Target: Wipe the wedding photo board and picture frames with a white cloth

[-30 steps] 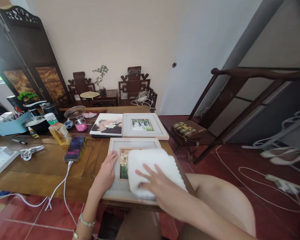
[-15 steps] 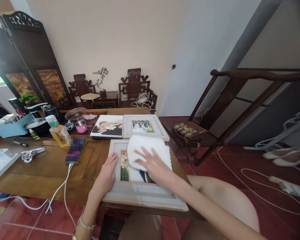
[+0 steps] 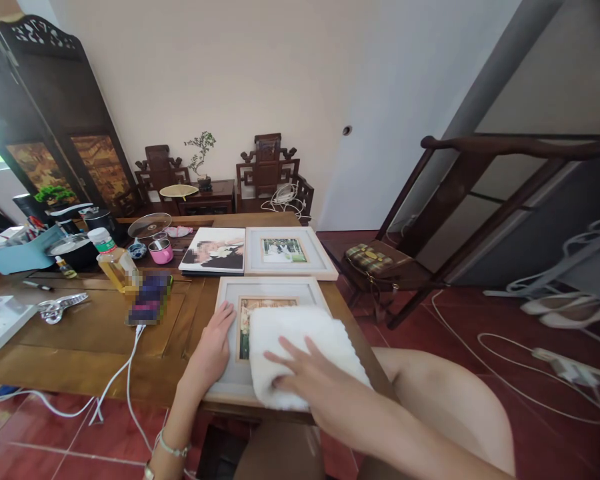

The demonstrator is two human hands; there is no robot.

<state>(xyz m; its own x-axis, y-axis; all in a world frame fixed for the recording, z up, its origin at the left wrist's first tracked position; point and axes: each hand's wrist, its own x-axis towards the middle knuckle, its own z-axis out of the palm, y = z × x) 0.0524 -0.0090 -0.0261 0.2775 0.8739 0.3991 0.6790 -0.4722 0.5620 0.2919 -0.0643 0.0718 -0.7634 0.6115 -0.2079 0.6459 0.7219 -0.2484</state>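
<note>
A framed photo point(image 3: 267, 290) with a pale frame lies flat at the near edge of the wooden table point(image 3: 95, 333). My left hand point(image 3: 213, 347) rests flat on the frame's left side, fingers stretched out. My right hand point(image 3: 305, 377) presses with spread fingers on a folded white towel point(image 3: 293, 333) that covers the lower right part of the frame. Only a strip of the picture shows at the towel's left.
Behind lie a second framed photo point(image 3: 285, 252) and an unframed print point(image 3: 215, 250). To the left are a phone point(image 3: 150, 300) on a white cable, a bottle point(image 3: 111, 263), a pink cup point(image 3: 161, 251), scissors point(image 3: 60, 307) and a power strip point(image 3: 0, 323). A dark wooden chair point(image 3: 430, 220) stands at right.
The towel under my right hand went to the frame's far side and has come back toward me over its lower part. My left hand stayed on the frame.
</note>
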